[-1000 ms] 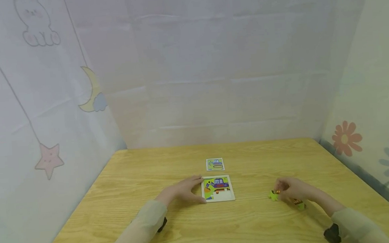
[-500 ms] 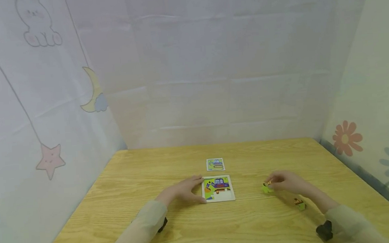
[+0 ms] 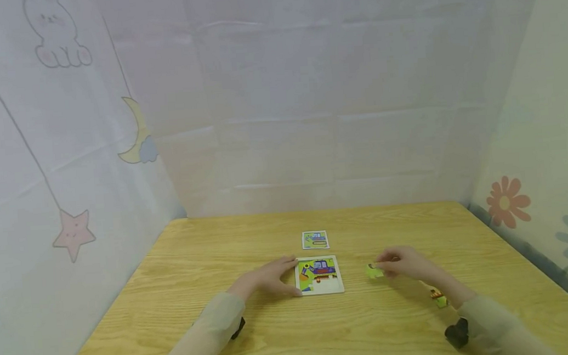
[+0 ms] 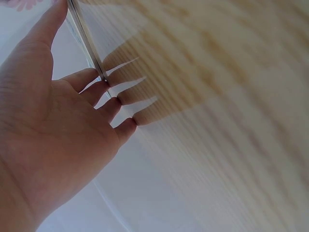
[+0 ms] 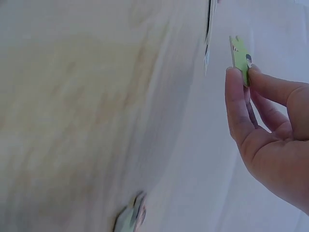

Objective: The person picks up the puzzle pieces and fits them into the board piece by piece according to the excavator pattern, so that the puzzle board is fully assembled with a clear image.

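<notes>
A square jigsaw board [image 3: 327,286] with a white frame lies mid-table, showing an excavator picture with a bare white patch at its lower right. My left hand [image 3: 270,278] rests at its left side, thumb at the near corner and fingers at the far one. In the left wrist view the fingertips touch the tabletop beside the board's edge [image 4: 86,36]. My right hand [image 3: 408,262] pinches a green puzzle piece [image 3: 373,271] between thumb and fingers, to the right of the board. The right wrist view shows this piece [image 5: 239,54] held edge-on, above the tabletop.
Behind the board lies a small picture card [image 3: 315,240] with a similar excavator. Another green and brown puzzle piece [image 3: 438,298] sits on the wooden table [image 3: 256,344] near my right forearm. Patterned cloth walls stand at the back and both sides.
My right hand has lifted the green puzzle piece and moved left towards the board, leaving the green and brown piece behind. My left hand has stayed at the board.
</notes>
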Action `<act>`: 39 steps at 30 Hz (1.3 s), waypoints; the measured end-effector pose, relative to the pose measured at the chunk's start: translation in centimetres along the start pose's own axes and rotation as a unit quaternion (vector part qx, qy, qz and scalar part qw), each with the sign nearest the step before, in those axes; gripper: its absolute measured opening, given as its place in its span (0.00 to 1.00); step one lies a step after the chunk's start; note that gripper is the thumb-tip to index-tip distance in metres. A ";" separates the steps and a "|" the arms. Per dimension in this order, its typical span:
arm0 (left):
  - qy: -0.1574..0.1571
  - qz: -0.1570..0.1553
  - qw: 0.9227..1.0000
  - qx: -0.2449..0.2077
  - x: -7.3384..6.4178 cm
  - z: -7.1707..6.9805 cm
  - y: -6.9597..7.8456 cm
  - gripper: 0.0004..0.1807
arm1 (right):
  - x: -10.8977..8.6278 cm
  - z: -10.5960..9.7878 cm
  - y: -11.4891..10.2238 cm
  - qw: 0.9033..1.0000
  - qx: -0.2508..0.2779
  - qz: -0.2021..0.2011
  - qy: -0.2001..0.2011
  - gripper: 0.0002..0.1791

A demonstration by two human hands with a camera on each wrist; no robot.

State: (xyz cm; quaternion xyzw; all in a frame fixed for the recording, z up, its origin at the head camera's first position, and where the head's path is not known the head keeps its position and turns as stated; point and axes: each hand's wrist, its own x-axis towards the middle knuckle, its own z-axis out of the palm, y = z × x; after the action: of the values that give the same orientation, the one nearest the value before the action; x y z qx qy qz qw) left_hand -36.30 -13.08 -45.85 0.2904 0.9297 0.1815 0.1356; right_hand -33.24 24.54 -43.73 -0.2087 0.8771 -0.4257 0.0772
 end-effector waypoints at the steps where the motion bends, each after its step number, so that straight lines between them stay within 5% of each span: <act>1: 0.000 0.000 1.000 0.000 0.0 0.0 0.0 0.48 | 0.2 0.1 -0.2 1.000 0.001 0.000 0.000 0.18; 31: -0.002 -0.004 1.000 -0.001 -0.4 -0.2 0.2 0.48 | 4.6 4.9 -3.7 0.998 0.051 0.007 -0.031 0.13; 39: -0.004 0.000 1.000 0.001 -0.5 -0.3 0.5 0.47 | 5.7 5.8 -4.2 0.999 0.028 -0.005 -0.032 0.12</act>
State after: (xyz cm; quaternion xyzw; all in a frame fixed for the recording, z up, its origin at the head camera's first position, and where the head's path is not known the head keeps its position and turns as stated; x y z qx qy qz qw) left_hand -35.76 -13.06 -45.36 0.2914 0.9293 0.1794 0.1389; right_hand -35.36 15.65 -43.82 -0.2240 0.8610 -0.4435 0.1086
